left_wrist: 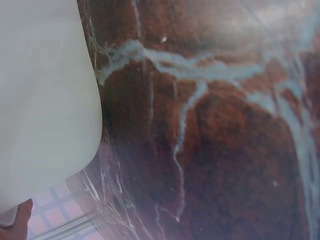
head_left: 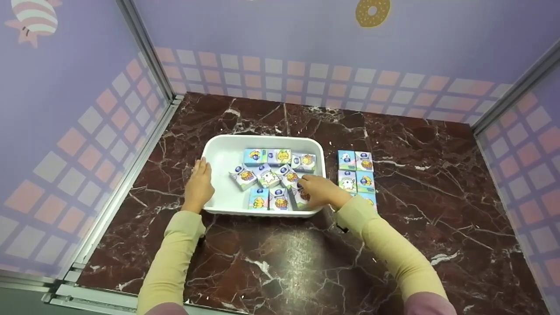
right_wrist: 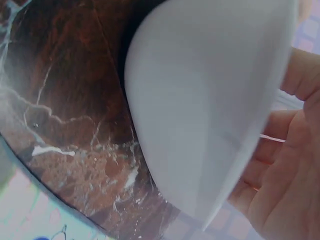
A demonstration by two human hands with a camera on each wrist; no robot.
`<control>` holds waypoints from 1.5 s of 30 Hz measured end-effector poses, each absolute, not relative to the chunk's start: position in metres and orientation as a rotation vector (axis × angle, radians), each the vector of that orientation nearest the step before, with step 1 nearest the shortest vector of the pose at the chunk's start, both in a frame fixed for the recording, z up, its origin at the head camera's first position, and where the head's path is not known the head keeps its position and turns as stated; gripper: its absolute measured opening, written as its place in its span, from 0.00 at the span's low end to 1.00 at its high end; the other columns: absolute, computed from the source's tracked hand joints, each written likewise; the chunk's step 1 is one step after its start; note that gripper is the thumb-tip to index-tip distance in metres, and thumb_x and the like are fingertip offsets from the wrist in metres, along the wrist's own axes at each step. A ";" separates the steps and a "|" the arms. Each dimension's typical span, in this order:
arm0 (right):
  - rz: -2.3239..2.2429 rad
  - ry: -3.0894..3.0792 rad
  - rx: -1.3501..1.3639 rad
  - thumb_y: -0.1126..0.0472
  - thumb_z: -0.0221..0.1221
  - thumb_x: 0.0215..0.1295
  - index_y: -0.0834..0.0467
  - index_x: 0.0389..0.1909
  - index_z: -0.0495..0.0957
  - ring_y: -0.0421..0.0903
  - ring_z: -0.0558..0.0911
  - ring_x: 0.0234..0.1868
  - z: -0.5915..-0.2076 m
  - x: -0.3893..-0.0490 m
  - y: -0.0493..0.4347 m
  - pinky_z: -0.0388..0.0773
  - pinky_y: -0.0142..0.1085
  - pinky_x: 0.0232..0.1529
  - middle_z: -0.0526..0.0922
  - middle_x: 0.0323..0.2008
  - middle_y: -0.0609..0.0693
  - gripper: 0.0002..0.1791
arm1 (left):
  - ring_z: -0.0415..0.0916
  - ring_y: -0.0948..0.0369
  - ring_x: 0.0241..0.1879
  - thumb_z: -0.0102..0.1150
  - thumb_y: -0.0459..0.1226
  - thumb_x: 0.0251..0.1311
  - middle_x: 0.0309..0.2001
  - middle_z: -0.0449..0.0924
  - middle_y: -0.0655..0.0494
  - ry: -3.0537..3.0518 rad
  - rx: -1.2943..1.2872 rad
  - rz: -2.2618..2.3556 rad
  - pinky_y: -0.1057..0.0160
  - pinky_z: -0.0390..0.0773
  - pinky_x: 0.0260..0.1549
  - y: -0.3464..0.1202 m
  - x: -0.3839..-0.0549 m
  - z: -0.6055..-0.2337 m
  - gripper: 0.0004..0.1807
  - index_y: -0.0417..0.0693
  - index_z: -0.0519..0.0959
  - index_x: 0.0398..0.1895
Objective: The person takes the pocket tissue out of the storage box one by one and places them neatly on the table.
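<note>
A white plastic tray (head_left: 223,197) sits on the marble-patterned surface, with several small cartoon-printed boxes (head_left: 267,176) inside it, mostly in its right part. At the tray's left rim, my left hand (head_left: 199,186) holds the side; the left wrist view shows only a bit of that hand (left_wrist: 17,222) by the rim. My right hand (head_left: 321,191) reaches over the right rim and pinches a small printed box (head_left: 299,199) in the near right corner. In the right wrist view the tray wall (right_wrist: 200,115) hides the fingertips and the box.
Just right of the tray, more small printed boxes (head_left: 347,180) stand in two columns, the nearest partly covered by my right forearm. Purple panels with a checked print (head_left: 306,83) enclose the surface at the back and both sides. A metal rail (head_left: 131,192) runs along the left edge.
</note>
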State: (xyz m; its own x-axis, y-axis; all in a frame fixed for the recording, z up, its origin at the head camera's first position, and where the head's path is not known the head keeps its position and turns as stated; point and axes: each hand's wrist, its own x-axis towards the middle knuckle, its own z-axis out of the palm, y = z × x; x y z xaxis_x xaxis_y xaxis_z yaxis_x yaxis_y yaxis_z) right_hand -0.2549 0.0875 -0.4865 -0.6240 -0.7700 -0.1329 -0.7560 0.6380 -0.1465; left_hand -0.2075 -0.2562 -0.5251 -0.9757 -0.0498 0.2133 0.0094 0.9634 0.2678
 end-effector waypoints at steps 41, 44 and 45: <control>-0.524 2.973 -0.836 0.64 0.60 0.34 0.66 0.63 0.55 0.59 0.61 0.62 -0.480 -0.313 0.199 0.68 0.53 0.53 0.58 0.62 0.63 0.47 | 0.48 0.45 0.66 0.47 0.23 0.44 0.64 0.55 0.37 -2.886 0.047 -0.388 0.48 0.57 0.61 -0.257 -0.208 -0.527 0.30 0.26 0.63 0.57; -0.526 2.983 -0.766 0.65 0.60 0.35 0.66 0.64 0.54 0.59 0.61 0.61 -0.483 -0.315 0.209 0.67 0.53 0.54 0.57 0.63 0.63 0.47 | 0.49 0.45 0.66 0.46 0.23 0.46 0.64 0.55 0.37 -2.878 0.047 -0.386 0.48 0.57 0.61 -0.256 -0.208 -0.527 0.28 0.26 0.63 0.56; -0.528 2.987 -0.739 0.65 0.59 0.35 0.66 0.64 0.54 0.60 0.62 0.61 -0.484 -0.316 0.212 0.67 0.53 0.54 0.57 0.63 0.63 0.47 | 0.49 0.45 0.65 0.45 0.23 0.46 0.64 0.56 0.37 -2.875 0.046 -0.385 0.48 0.57 0.61 -0.256 -0.207 -0.527 0.28 0.26 0.64 0.56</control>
State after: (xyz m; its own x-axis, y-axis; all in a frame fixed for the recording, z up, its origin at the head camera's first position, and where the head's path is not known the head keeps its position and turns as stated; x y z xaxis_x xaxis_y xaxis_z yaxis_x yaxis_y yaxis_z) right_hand -0.3161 0.2123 -0.4844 -0.8878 -0.4561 0.0618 -0.4497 0.8307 -0.3283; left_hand -0.2075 -0.2562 -0.5266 -0.9706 -0.0624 0.2324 0.0009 0.9648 0.2629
